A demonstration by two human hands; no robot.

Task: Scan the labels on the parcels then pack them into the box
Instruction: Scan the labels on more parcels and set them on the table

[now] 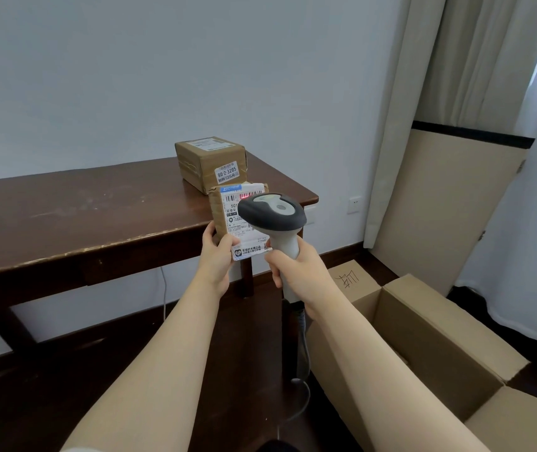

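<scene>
My left hand (216, 256) grips a small brown parcel (224, 212) by its lower left corner, holding it upright in front of the table edge, white label facing me. My right hand (296, 272) grips the handle of a grey barcode scanner (272, 213), whose head covers the right part of the label. A red scan line glows on the barcode at the label's top. A second, larger brown parcel (210, 163) with a white sticker sits on the dark wooden table (81, 216), near its far right corner. An open cardboard box (423, 331) stands on the floor at the lower right.
The scanner's cable (304, 363) hangs down to the dark floor between my arms and the box. A beige board (440, 203) leans against the wall behind the box, next to a curtain (401, 109). A wall socket (355, 203) is beside the table.
</scene>
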